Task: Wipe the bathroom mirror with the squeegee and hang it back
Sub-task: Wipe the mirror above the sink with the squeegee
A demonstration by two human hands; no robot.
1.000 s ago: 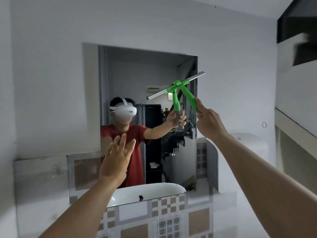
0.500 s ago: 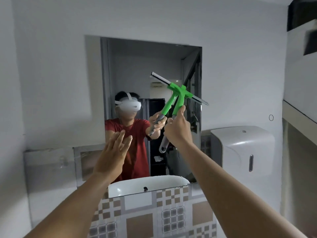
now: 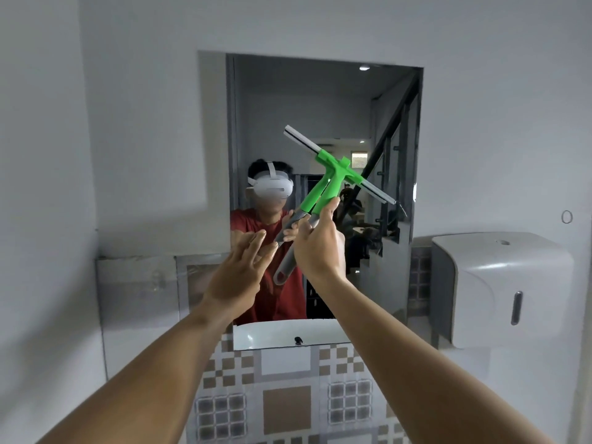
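Observation:
The rectangular mirror (image 3: 320, 100) hangs on the grey wall ahead. My right hand (image 3: 320, 251) grips the grey handle of the green squeegee (image 3: 336, 174), whose blade lies slanted against the glass, high end left, low end right. Its reflection doubles the green neck. My left hand (image 3: 238, 277) is raised in front of the mirror's lower left with fingers spread, holding nothing. The mirror reflects a person in a red shirt wearing a white headset.
A white wall dispenser (image 3: 499, 290) is mounted right of the mirror. A small ring hook (image 3: 566, 216) sits on the wall above it. Patterned brown and white tiles (image 3: 288, 405) cover the wall below the mirror. A sink rim shows in the reflection.
The squeegee blade swung from rising to the right to sloping down to the right and slid down and left across the glass. My left hand stayed roughly in place.

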